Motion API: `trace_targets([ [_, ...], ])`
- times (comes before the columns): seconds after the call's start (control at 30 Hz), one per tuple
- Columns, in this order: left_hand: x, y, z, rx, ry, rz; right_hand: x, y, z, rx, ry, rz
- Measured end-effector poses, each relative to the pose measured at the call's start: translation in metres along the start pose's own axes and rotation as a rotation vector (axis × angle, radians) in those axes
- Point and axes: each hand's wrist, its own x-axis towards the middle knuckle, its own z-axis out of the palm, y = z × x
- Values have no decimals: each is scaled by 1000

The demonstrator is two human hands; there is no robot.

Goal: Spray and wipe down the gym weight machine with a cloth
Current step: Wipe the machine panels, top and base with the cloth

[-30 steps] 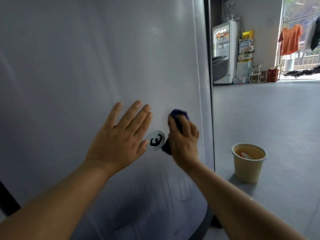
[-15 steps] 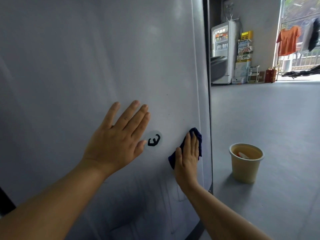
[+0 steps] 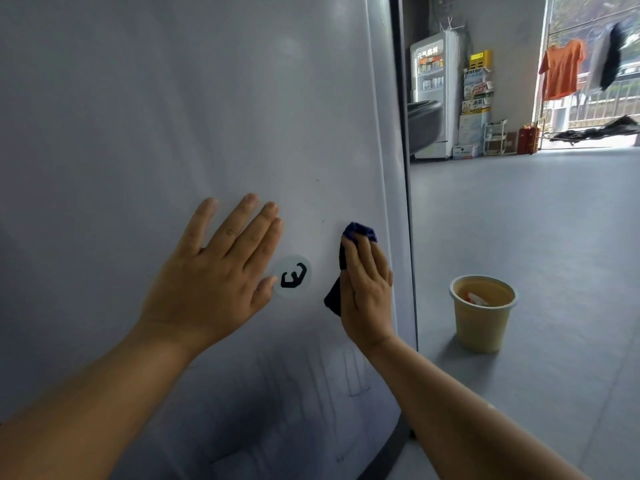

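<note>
The weight machine's pale grey panel (image 3: 173, 116) fills the left of the view, with a round white sticker (image 3: 292, 277) bearing a black flexed-arm logo. My left hand (image 3: 214, 275) lies flat on the panel, fingers straight, its thumb touching the sticker's left edge. My right hand (image 3: 367, 292) presses a dark blue cloth (image 3: 346, 258) flat against the panel, just right of the sticker and close to the panel's right edge. Wet streaks run down the panel below both hands.
A yellow bucket (image 3: 483, 315) with liquid and something floating in it stands on the grey floor to the right. A drinks fridge (image 3: 431, 95), stacked boxes (image 3: 476, 105) and a small rack stand at the far wall. Clothes hang by the doorway.
My right hand with the cloth went down and right along the panel, then came back up and a little left beside the sticker. The left hand has stayed flat in place.
</note>
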Motion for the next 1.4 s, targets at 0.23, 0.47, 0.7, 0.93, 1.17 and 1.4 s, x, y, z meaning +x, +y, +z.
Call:
trace_targets([
  [0.23, -2, -1, -2, -9, 5, -6, -21, -15, 16, -15, -34, 117],
  [0.47, -1, -1, -2, -10, 3, -7, 0, -11, 5, -11, -32, 164],
  [0.7, -1, -1, -1, -10, 8, -5, -13, -14, 7, -38, -181, 119],
  [0.93, -3, 0, 0, -33, 16, -5, -27, -22, 11, -47, -152, 113],
  [1.17, -2, -2, 0, -32, 26, -5, -30, -32, 4, -20, -241, 147],
  [1.4, -1, -1, 0, -22, 14, -12, -4, -26, 1, -1, -176, 173],
])
